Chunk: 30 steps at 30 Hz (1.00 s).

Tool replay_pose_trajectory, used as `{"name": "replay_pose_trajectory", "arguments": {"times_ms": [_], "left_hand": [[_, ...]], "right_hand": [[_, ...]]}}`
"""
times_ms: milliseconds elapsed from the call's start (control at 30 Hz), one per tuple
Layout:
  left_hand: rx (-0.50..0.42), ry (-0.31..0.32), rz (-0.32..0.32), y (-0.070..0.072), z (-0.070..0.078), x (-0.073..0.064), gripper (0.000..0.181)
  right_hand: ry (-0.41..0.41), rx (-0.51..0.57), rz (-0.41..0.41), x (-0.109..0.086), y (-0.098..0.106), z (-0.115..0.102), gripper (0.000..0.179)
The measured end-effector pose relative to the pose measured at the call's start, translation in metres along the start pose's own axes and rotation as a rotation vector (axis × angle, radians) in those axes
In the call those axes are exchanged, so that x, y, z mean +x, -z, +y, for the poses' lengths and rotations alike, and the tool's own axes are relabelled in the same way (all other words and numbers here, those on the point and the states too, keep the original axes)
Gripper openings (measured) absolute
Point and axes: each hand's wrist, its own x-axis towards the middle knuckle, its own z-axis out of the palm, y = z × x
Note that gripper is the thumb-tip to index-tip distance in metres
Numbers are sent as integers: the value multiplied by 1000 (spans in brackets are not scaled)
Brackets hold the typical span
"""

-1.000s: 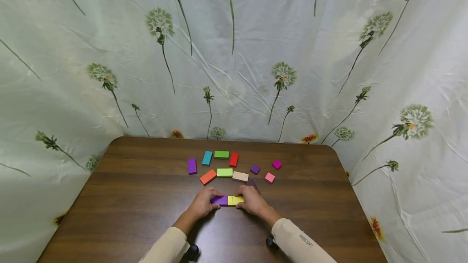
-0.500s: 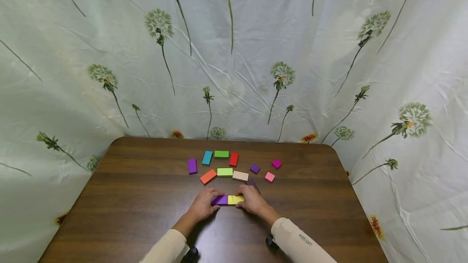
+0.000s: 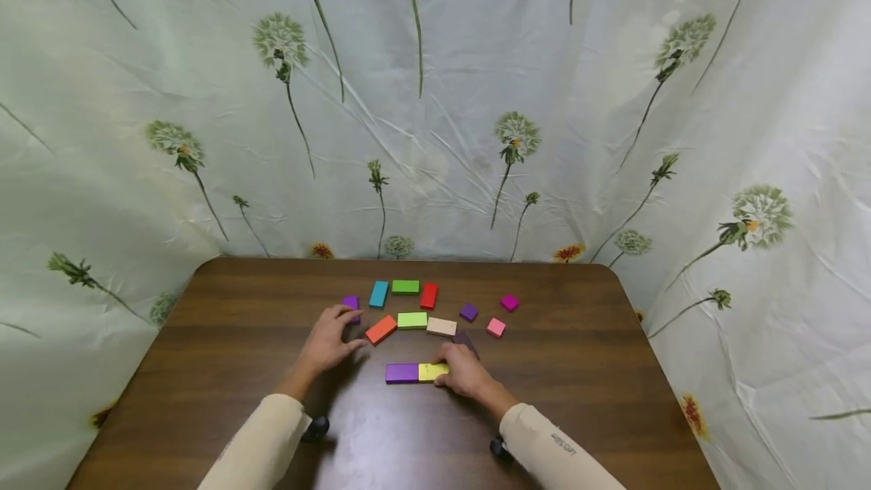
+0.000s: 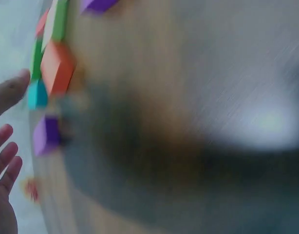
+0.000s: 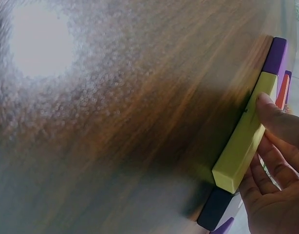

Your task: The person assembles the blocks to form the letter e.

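My left hand (image 3: pixel 331 339) hovers left of the orange block (image 3: pixel 381 330), thumb and fingers spread apart with nothing between them. Its fingertips overlap a purple block (image 3: pixel 351 305) at the back left in the head view; in the left wrist view that purple block (image 4: pixel 47 135) stands apart from the hand (image 4: pixel 6 161). With thumb and fingers my right hand (image 3: pixel 466 371) holds a yellow block (image 3: pixel 430 373), its thumb on the near face of the yellow block (image 5: pixel 249 131) in the right wrist view. Another purple block (image 3: pixel 402 373) lies end to end with the yellow one.
Beyond the hands lie teal (image 3: pixel 379 294), green (image 3: pixel 405 287), red (image 3: pixel 429 296), light green (image 3: pixel 412 320) and beige (image 3: pixel 441 327) blocks. A dark block (image 3: pixel 466 343) is partly behind my right hand. Small purple (image 3: pixel 469 312), pink (image 3: pixel 496 327) and magenta (image 3: pixel 509 302) blocks sit to the right.
My left hand has let go of the purple block beside the yellow one and moved left and away from me, fingers spreading. The right hand stays at the yellow block.
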Motion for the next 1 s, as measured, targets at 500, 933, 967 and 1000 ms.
{"name": "replay_pose_trajectory", "arguments": {"times_ms": [500,933,967,1000], "left_hand": [[42,171,-239,10,-30,28,69],[63,60,-217,5,-30,17,51],[61,33,-207,6,-31,13,51],[52,9,-198,5,-31,9,50]], "right_hand": [[-15,-9,-16,-3,-3,-2,25],[-39,7,-27,1,-1,-2,26],[-39,4,-24,1,0,-1,26],[-37,-1,-20,2,0,-1,26]]}}
